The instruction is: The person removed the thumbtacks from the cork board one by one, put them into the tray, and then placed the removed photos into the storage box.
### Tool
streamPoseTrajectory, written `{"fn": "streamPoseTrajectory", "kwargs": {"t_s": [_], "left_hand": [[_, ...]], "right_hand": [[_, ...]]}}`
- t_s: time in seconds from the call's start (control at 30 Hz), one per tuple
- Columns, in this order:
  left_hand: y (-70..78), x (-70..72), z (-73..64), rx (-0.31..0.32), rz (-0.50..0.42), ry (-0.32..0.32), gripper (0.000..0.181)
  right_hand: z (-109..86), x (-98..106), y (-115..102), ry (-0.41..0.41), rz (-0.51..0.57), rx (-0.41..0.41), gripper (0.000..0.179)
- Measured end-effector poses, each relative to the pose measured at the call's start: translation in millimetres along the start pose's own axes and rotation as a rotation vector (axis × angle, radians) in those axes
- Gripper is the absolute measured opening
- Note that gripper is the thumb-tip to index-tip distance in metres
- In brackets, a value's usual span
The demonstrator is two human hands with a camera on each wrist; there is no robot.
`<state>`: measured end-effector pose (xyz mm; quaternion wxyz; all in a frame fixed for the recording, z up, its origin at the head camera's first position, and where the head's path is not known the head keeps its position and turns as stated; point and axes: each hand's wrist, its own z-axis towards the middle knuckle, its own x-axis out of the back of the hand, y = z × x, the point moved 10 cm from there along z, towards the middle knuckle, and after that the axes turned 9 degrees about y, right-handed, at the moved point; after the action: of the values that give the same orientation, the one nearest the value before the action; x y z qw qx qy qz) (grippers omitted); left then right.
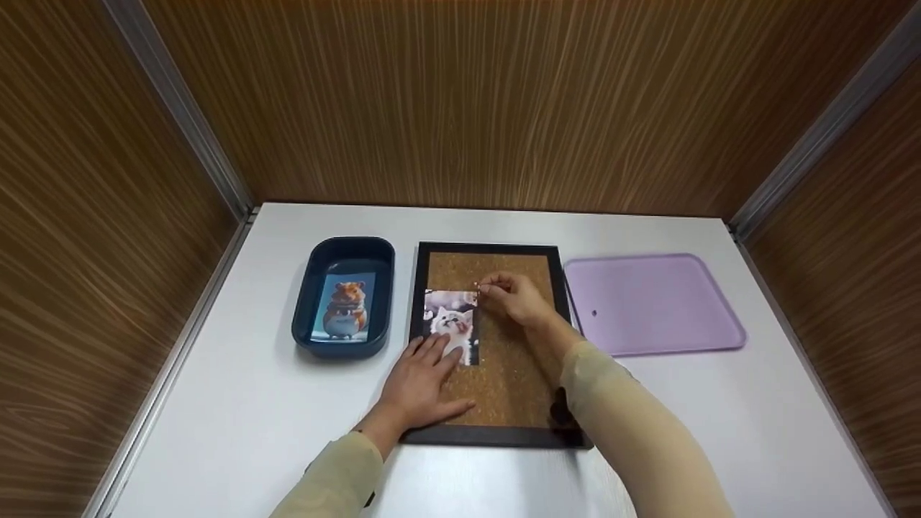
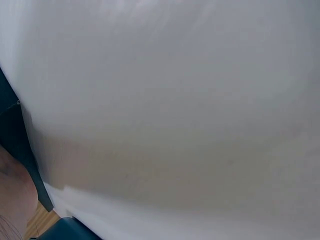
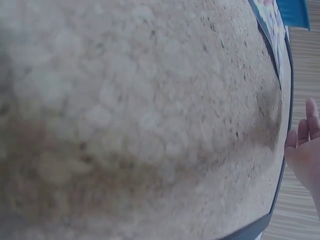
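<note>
Corkboard (image 1: 504,378) between container (image 1: 344,350) and tray (image 1: 658,306)

Container left, tray right, all on the table (image 1: 216,432). A hamster picture (image 1: 345,309) lies in the container, a kitten picture (image 1: 455,320) on the corkboard's left half, partly beneath the left hand (image 1: 419,385).

Two hands: one left hand (image 1: 424,385), one right hand (image 1: 522,301). Two sleeves (image 1: 334,475). Two photos: one kitten photo (image 1: 453,316), one hamster photo (image 1: 347,309). One corkboard (image 1: 504,381), one bin (image 1: 300,316), one tray (image 1: 662,302). One dark spot (image 1: 594,313) on the tray; one tiny item (image 1: 476,286) at the right fingertips, too small to identify. One table (image 1: 194,432), three wood walls (image 1: 468,108).
</note>
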<state>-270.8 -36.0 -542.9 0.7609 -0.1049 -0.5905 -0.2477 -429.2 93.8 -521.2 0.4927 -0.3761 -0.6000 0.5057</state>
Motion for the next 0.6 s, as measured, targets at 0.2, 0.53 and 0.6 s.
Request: {"fn": "streamPoseTrajectory", "kwargs": {"t_s": [0.2,0.53,0.6], "left_hand": [[-0.7,-0.9,-0.2,0.002,0.001,0.003,0.096],[-1.1,-2.9,-0.4,0.009,0.001,-0.009,0.097],[-1.4,-3.5,-0.7,0.01,0.006,-0.019,0.098]], "right_hand": [[-3.1,12,-4,0.024,-0.054,0.006,0.021],[-11.9,29,-13,0.026,-0.169,0.02,0.022],[-16.4,28,-23,-0.006,-0.166,0.012,0.022]]}}
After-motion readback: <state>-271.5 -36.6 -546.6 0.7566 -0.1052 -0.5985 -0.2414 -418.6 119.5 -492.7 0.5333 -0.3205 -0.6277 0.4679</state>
